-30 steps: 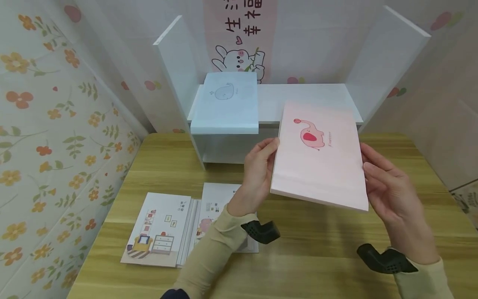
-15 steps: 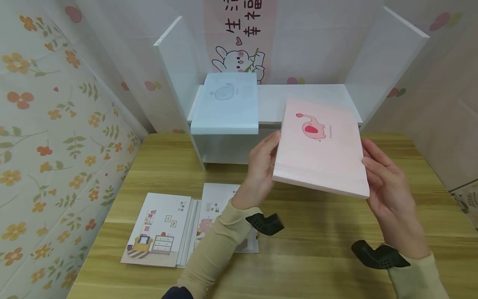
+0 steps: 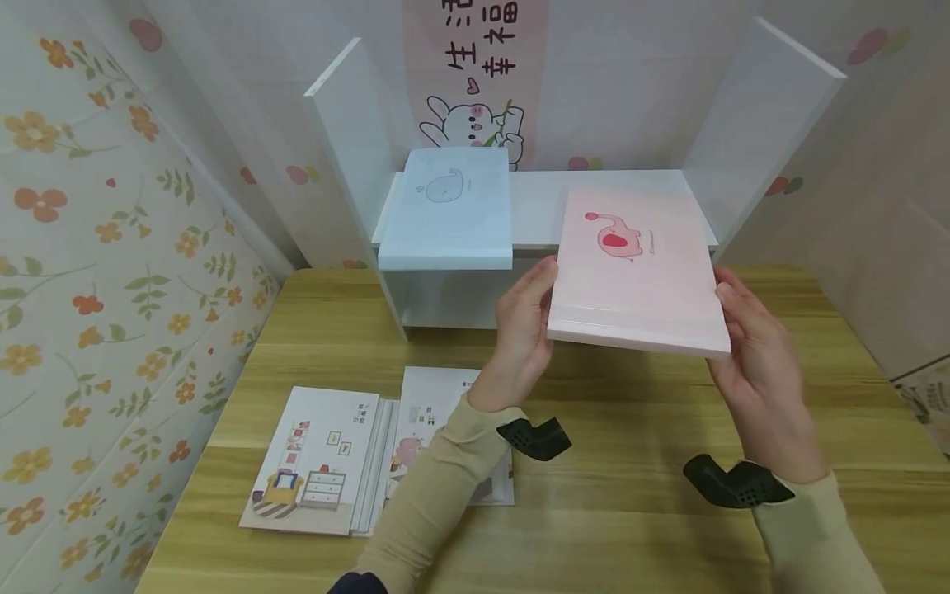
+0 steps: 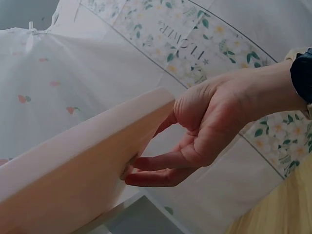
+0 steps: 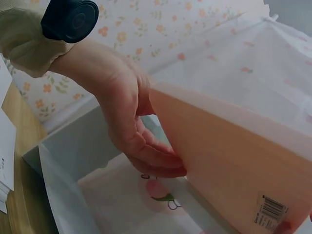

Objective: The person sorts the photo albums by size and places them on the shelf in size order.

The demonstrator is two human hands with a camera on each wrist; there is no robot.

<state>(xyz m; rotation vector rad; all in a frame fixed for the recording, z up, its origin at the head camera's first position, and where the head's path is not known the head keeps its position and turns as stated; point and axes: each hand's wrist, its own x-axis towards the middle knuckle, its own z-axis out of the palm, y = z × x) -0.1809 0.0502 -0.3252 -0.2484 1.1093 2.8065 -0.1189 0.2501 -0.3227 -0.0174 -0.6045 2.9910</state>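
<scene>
A pink notebook (image 3: 631, 305) with an elephant on its cover is held in the air, its far part over the right of a white shelf unit (image 3: 538, 206). My left hand (image 3: 523, 322) grips its left edge. On the opposite edge, my right hand (image 3: 764, 379) holds it too. The left wrist view shows the right hand (image 4: 209, 122) with fingers curled under the notebook (image 4: 87, 156). In the right wrist view the left hand (image 5: 126, 112) reaches beneath the notebook's pale underside (image 5: 229, 151), which bears a barcode.
A blue whale notebook (image 3: 453, 214) lies on the shelf's left half, jutting past the front edge. White illustrated books (image 3: 319, 454) lie on the wooden table (image 3: 594, 511), partly behind the left forearm. Upright side panels (image 3: 764, 107) flank the shelf.
Both hands have carried the pink notebook away from me, toward the shelf. Its near edge has risen in the view, and it looks flatter. The blue notebook stays where it was.
</scene>
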